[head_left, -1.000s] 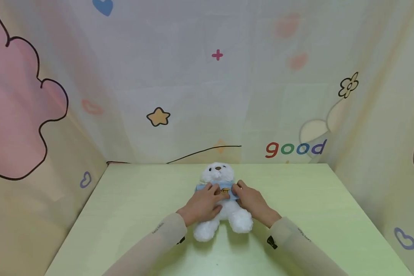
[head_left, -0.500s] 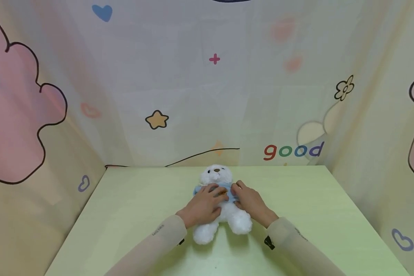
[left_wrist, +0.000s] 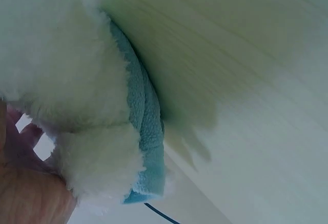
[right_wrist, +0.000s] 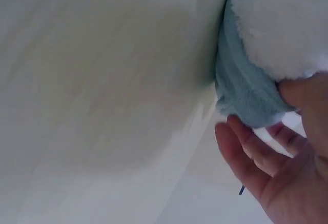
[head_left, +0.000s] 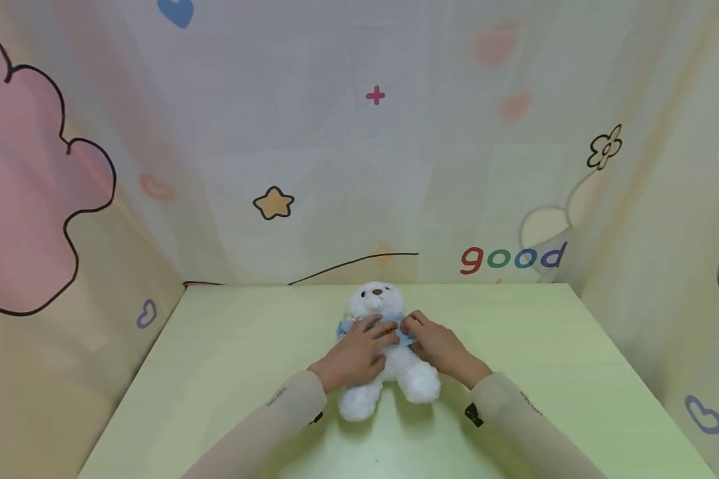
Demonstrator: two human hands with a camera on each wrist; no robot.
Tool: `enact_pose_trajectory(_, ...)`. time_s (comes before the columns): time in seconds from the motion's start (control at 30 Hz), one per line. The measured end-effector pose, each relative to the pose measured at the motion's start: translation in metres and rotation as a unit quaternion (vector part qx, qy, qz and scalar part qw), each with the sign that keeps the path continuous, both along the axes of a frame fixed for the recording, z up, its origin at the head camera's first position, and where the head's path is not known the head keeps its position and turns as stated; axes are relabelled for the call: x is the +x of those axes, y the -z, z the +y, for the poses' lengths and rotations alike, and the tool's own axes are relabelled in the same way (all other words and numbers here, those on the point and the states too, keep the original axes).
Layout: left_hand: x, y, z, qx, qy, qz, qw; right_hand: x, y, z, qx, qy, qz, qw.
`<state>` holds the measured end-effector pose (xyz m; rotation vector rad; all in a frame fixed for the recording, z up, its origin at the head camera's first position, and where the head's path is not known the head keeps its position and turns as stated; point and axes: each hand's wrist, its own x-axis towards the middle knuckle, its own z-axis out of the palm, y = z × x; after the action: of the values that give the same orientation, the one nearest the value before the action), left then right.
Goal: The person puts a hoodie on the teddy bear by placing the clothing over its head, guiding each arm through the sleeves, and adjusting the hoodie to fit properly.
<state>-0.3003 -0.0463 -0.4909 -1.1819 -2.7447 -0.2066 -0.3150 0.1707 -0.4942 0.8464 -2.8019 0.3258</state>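
Observation:
A white plush bear (head_left: pixel 389 364) in a light blue shirt (right_wrist: pixel 246 93) lies on its back on the table, head toward the back wall. My left hand (head_left: pixel 355 352) rests across its chest, fingers spread over the shirt front and partly hiding a small orange-brown print. In the left wrist view the blue shirt edge (left_wrist: pixel 148 126) borders the white fur, and only part of the left hand (left_wrist: pixel 31 178) shows. My right hand (head_left: pixel 440 346) pinches the shirt's hem at the bear's side. In the right wrist view its thumb (right_wrist: pixel 293 92) is at the hem, fingers curving beneath the cloth.
The pale green table (head_left: pixel 234 372) reaches back to a hanging cloth backdrop (head_left: pixel 335 146) printed with a star, hearts and the word "good". Similar cloth walls (head_left: pixel 671 279) stand at both sides. Dark clips (head_left: pixel 473 414) show under the cuffs.
My left fingers have spread a little farther over the shirt print. The bear's head has shifted slightly left. My right hand stays at the hem, and the camera view has wobbled a little.

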Motion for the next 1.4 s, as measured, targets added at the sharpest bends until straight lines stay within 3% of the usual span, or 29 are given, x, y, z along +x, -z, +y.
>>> enact_pose_trajectory(0.17,0.001,0.000,0.005,-0.002,-0.008,-0.038,0.9992,-0.003,0.000,0.000,0.009,0.042,0.017,0.9989)
enact_pose_trajectory(0.4,0.002,0.002,0.004,0.013,-0.010,-0.030,0.9994,-0.012,0.002,-0.015,0.026,0.079,0.031,0.9960)
enact_pose_trajectory(0.63,0.003,0.002,-0.002,0.031,-0.017,-0.018,0.9992,-0.006,0.012,-0.015,0.031,0.134,0.088,0.9865)
enact_pose_trajectory(0.93,0.003,0.002,-0.003,0.023,-0.006,-0.017,0.9996,-0.007,0.000,-0.026,0.063,0.146,0.039,0.9864)
enact_pose_trajectory(1.07,0.000,0.002,-0.003,0.020,-0.002,0.006,0.9998,-0.008,-0.001,-0.026,0.077,0.154,0.055,0.9835)
enact_pose_trajectory(1.4,0.000,0.005,-0.002,0.019,-0.004,0.017,0.9997,-0.007,0.003,-0.020,0.052,0.145,0.022,0.9879)
